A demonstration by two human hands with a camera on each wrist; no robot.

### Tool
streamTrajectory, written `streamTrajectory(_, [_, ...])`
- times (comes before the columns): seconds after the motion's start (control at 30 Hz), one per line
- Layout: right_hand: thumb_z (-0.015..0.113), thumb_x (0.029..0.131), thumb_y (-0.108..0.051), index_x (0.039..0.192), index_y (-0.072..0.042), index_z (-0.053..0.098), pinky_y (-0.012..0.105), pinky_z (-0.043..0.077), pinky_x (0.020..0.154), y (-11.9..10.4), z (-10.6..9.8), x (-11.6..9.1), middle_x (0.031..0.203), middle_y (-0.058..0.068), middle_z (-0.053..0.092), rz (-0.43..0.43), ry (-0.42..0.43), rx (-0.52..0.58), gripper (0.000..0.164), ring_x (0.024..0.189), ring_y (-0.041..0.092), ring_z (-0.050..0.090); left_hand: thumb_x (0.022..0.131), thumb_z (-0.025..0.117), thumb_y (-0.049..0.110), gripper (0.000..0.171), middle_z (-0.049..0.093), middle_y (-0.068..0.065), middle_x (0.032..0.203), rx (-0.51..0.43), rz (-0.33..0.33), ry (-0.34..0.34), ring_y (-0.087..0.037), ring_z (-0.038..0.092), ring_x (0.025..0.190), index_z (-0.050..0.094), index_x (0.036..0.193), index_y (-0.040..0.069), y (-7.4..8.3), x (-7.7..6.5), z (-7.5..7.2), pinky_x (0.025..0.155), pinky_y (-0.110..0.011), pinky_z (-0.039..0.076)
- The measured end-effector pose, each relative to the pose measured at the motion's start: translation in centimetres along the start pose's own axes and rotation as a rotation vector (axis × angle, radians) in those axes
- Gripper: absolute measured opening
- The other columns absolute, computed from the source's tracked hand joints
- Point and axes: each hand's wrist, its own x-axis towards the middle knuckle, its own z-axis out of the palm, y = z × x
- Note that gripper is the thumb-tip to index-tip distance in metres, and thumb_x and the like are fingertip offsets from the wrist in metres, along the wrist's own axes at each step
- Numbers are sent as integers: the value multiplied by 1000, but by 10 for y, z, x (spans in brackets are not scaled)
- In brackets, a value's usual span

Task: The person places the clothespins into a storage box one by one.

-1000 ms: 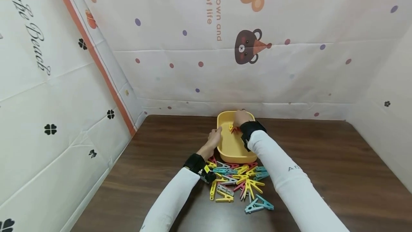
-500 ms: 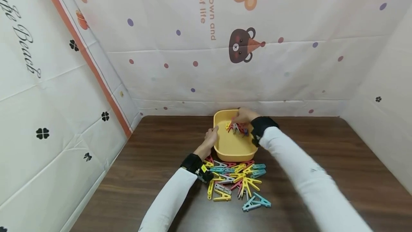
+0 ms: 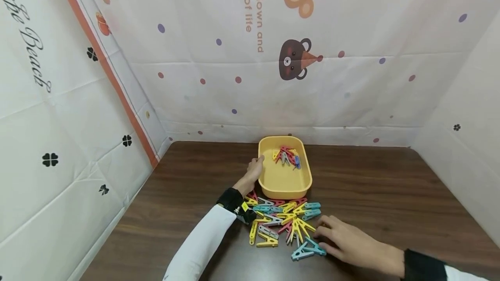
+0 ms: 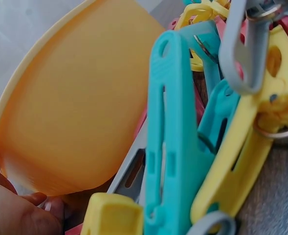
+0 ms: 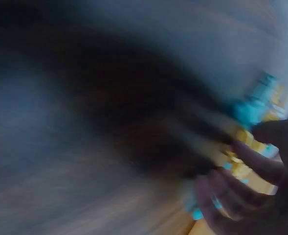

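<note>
A yellow plastic basin [image 3: 284,182] stands at the back of the table, with several red, yellow, grey and blue clothespins [image 3: 287,156] inside its far half. My left hand [image 3: 253,171] grips its left rim, the thumb on top; fingertips also show at the wall in the left wrist view. In front of the basin lies a loose pile of yellow, teal, grey and red clothespins [image 3: 288,217]. My right hand [image 3: 349,242], fingers loosely bent, hovers at the pile's right side beside teal clothespins [image 3: 308,249]. Nothing shows between its fingers; the right wrist view is blurred.
The dark wooden table [image 3: 375,185] extends to both sides of the basin and pile. A printed white cloth [image 3: 218,90] hangs behind the table's far edge, close to the basin. Similar white sheeting [image 3: 70,177] rises along the left.
My right hand has come out of the basin and moved down and right to the pile. The clothespins inside the basin are now uncovered. My left hand keeps its grip on the rim.
</note>
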Motion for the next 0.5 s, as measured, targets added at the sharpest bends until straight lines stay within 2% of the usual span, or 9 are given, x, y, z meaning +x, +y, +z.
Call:
streamTrajectory(0.1, [77, 91, -15, 113, -21, 70, 21, 49, 64, 1, 10, -11, 105, -8, 58, -25, 59, -27, 24, 89, 1, 54, 108, 33, 52, 67, 28, -19, 162, 4, -6, -2, -36, 33, 147, 30, 157, 6, 2, 1, -2, 119, -55, 31])
streamTrajectory(0.17, [77, 91, -14, 112, -20, 70, 20, 49, 62, -1, 11, -13, 102, -9, 58, -5, 88, -44, 24, 85, -2, 53, 109, 33, 52, 66, 27, -18, 163, 3, -4, -11, -36, 31, 148, 29, 157, 7, 2, 1, -3, 119, -55, 31])
streamTrajectory(0.27, [70, 98, -27, 114, -17, 69, 21, 49, 61, -11, 7, -12, 101, -9, 59, 72, 45, 24, 19, 82, -7, 51, 109, 32, 52, 67, 24, -18, 164, -3, -5, -30, -36, 29, 150, 28, 158, 7, 1, 0, -4, 120, -55, 30])
streamTrajectory(0.37, [64, 101, -40, 118, -16, 68, 23, 52, 65, -21, 5, -9, 105, -8, 62, 94, -41, 74, 30, 86, -7, 54, 109, 32, 53, 67, 23, -18, 165, -8, -1, -36, -36, 28, 150, 28, 158, 7, 0, 0, -4, 120, -56, 29])
streamTrajectory(0.5, [76, 93, -28, 113, -18, 69, 23, 52, 65, -24, 10, -8, 106, -6, 65, 13, -50, 41, 23, 90, -2, 59, 109, 33, 53, 67, 22, -18, 165, -9, 0, -36, -36, 28, 150, 28, 158, 7, -1, 1, -2, 121, -55, 28])
